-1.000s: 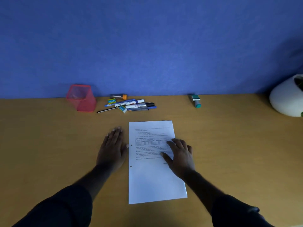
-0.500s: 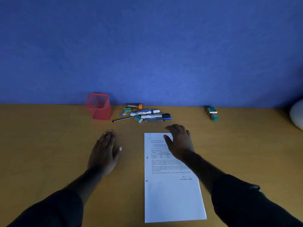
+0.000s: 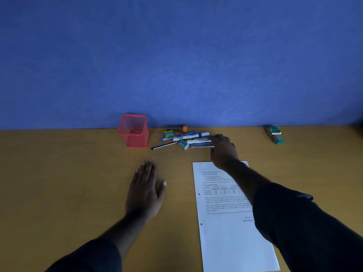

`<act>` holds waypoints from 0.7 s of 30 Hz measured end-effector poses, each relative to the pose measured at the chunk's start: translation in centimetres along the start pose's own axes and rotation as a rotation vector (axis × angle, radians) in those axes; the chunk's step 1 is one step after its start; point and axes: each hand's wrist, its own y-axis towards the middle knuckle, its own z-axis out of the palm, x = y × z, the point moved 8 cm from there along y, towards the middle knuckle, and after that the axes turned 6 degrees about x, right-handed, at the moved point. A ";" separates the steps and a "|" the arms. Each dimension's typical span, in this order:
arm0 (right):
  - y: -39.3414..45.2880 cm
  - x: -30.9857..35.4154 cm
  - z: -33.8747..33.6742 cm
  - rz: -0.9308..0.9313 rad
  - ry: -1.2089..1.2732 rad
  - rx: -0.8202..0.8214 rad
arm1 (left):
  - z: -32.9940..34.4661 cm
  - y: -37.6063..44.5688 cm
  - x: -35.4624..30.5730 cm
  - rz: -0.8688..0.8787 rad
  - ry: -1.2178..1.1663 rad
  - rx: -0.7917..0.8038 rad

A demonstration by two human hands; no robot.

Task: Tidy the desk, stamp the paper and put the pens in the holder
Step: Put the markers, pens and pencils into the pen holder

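We reached right hand to pens heaped at surface's back edge, fingers on them, grip unclear. Left hand flat, released. Next: lift pens into pink holder.

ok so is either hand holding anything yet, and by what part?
Nothing lifted. Left hand lies flat and open on the desk. Right hand has its fingertips at the right ends of the pens; whether it has closed on any cannot be told.
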 end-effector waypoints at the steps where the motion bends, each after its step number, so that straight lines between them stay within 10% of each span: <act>1: 0.0 -0.2 0.1 0.004 0.000 -0.003 | 0.0 -0.1 0.0 -0.002 -0.003 -0.005; 21: 3.8 -2.8 0.5 -0.099 0.064 0.061 | -0.3 -0.1 -0.3 0.024 0.014 -0.061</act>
